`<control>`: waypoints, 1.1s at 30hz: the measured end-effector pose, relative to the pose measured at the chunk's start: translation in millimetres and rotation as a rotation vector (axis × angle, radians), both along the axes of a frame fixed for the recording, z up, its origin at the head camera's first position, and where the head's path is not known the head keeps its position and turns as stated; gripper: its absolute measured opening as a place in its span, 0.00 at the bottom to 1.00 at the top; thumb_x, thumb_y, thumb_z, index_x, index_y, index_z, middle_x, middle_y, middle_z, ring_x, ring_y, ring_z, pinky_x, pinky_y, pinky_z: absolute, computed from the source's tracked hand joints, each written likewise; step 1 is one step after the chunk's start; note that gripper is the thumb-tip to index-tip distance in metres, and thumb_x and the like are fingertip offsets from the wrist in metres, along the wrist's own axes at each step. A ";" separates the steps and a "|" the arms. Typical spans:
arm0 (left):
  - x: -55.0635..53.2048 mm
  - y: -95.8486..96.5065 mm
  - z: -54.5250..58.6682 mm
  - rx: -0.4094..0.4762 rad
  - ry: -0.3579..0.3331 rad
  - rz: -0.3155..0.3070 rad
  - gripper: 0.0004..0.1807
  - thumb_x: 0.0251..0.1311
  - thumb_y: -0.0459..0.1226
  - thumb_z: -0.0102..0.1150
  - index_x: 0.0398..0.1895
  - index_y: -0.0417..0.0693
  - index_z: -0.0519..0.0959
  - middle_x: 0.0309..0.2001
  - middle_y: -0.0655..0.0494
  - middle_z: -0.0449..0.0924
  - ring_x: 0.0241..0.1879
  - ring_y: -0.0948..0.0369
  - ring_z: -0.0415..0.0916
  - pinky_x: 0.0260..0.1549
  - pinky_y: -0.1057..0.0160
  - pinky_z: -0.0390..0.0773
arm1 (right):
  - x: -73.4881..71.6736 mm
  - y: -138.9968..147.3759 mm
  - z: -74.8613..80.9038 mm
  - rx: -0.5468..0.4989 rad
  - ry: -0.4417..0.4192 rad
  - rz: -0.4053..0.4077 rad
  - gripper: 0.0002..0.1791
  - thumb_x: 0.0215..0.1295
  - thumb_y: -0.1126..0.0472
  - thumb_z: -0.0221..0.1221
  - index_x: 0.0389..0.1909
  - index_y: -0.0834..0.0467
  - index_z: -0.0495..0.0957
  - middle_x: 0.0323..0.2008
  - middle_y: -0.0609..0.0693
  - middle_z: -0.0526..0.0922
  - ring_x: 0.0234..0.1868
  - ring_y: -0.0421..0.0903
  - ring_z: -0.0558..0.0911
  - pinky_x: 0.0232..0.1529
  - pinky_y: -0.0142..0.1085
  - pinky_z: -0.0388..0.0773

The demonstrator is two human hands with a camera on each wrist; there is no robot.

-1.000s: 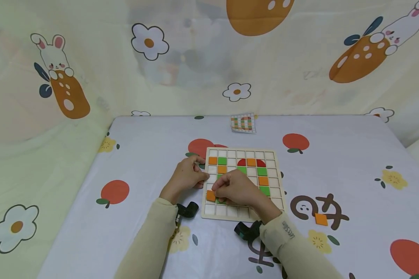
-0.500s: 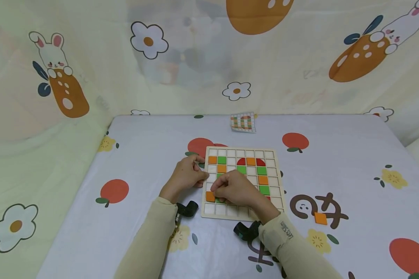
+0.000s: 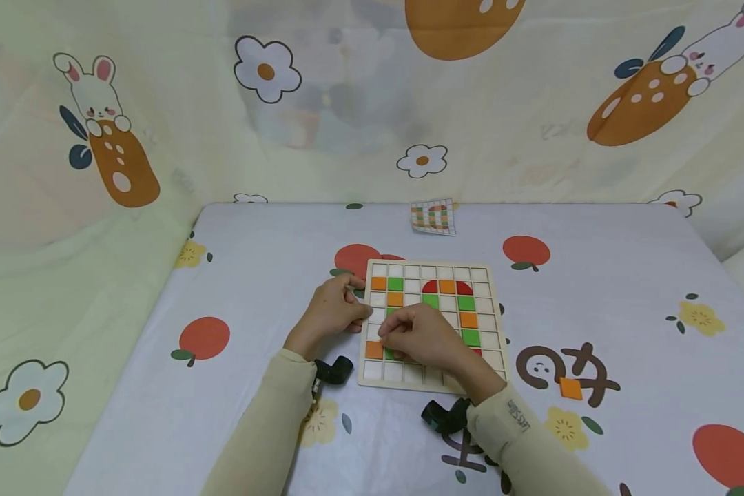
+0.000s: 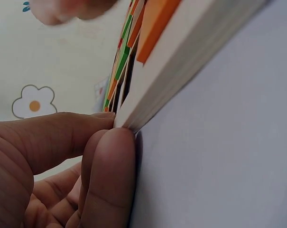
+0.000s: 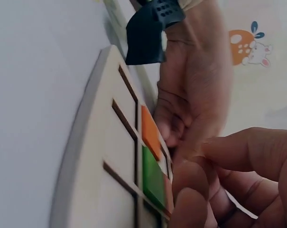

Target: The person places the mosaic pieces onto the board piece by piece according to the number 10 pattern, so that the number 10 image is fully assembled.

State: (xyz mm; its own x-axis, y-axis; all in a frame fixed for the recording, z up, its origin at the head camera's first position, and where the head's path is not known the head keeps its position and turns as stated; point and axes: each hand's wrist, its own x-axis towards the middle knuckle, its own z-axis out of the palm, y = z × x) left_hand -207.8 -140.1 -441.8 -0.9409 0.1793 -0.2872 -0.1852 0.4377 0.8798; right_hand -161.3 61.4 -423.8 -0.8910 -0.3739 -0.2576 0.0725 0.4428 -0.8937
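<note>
A square wooden grid board (image 3: 403, 386) lies on the table, with orange, green and red pieces in some squares. My left hand (image 3: 325, 313) pinches its left edge between thumb and finger, as the left wrist view shows. An orange square tile (image 3: 374, 350) sits in the left column, second row from the near edge, beside a green tile (image 5: 154, 178). Just over these hovers my right hand (image 3: 424, 337), fingers loosely bent, and I see nothing between its fingertips in the right wrist view. It hides the middle of the board.
A loose orange tile (image 3: 571, 388) lies on the printed tablecloth to the right of the board. Behind the board stands a small pattern card (image 3: 432, 218), near the table's far edge. A printed curtain (image 3: 347, 124) closes off the back.
The orange tile at the left edge lay askew and now sits flat in its square. My right fingers have drawn slightly right, off the tile. My left hand stays in place.
</note>
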 end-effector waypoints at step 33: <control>1.3 3.3 -2.7 -0.006 -0.007 0.014 0.24 0.61 0.31 0.72 0.59 0.41 0.76 0.30 0.48 0.76 0.21 0.59 0.81 0.25 0.64 0.85 | 88.5 223.1 -7.1 0.399 -0.119 -0.377 0.23 0.63 0.57 0.73 0.54 0.66 0.82 0.27 0.49 0.78 0.30 0.45 0.74 0.27 0.34 0.70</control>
State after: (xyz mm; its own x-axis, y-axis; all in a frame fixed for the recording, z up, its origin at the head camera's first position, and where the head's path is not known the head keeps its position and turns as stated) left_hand -206.6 -136.8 -444.4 -0.9412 0.1646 -0.2950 -0.1976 0.4401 0.8760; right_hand -72.7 284.5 -430.9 -0.9003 0.1117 -0.4207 0.3811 0.6693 -0.6378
